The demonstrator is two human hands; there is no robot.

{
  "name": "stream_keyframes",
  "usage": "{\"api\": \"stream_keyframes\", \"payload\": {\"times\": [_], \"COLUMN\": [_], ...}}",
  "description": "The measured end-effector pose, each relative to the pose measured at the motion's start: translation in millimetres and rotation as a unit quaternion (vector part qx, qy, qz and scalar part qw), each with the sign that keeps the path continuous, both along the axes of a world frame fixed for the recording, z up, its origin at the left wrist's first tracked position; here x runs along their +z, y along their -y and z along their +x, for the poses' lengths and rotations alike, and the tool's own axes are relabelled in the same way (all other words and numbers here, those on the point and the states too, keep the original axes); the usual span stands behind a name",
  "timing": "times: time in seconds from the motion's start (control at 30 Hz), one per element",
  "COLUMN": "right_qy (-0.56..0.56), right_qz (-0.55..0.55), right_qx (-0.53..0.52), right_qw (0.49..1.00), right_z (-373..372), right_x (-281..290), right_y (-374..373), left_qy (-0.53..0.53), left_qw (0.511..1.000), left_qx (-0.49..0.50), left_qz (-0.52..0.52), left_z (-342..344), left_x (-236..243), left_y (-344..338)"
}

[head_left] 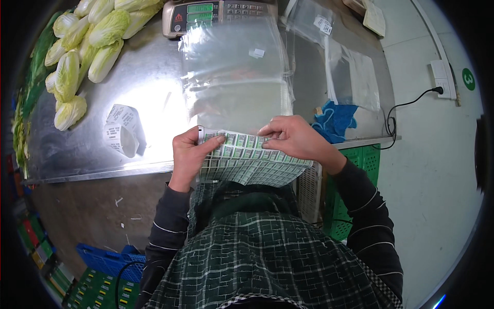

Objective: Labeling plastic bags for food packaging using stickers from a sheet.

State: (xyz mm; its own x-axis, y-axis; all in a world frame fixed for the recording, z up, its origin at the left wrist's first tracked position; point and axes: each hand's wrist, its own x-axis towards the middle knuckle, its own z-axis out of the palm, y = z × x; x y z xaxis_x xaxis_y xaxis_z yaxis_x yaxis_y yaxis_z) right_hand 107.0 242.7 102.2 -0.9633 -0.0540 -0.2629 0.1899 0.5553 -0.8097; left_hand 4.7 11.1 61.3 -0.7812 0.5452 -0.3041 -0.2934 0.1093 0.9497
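My left hand (191,154) grips a sheet of small green-and-white labels (242,164) by its left end, thumb on the face. My right hand (290,136) is on the sheet's upper right, thumb and fingertips bent onto a row of labels; whether it has peeled one is unclear. The sheet hangs over the table's front edge in front of my checked apron (242,247). Just beyond it, a stack of clear plastic bags (234,85) lies on the steel table (67,154).
Napa cabbages (103,56) lie at the back left, a digital scale (188,20) at the back. A curled label strip (122,131) is left, a blue cloth (337,118) right. Green crates (364,170) sit below; a plugged power strip (442,77) is on the right wall.
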Motion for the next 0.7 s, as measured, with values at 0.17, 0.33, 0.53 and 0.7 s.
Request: {"api": "stream_keyframes", "payload": {"times": [0.17,0.33,0.53,0.7], "right_qy": [-0.054,-0.226,-0.346,0.046], "right_qz": [0.107,0.289,0.291,-0.033], "right_qx": [-0.015,-0.023,0.014,-0.332], "right_qw": [0.993,0.930,0.892,0.942], "right_z": [4.7,18.2,25.8,-16.7], "right_x": [-5.1,-21.5,-45.3,-87.5], "right_y": [16.0,31.4,29.0,-6.6], "left_qy": [0.024,0.056,0.105,0.075], "left_qw": [0.999,0.997,0.990,0.988], "left_qx": [0.021,0.028,0.065,-0.114], "left_qz": [-0.008,-0.041,-0.074,-0.077], "left_z": [4.5,7.7,7.2,7.8], "left_x": [-6.4,-12.5,-27.9,-31.9], "left_y": [-3.2,-4.5,2.2,2.9]}}
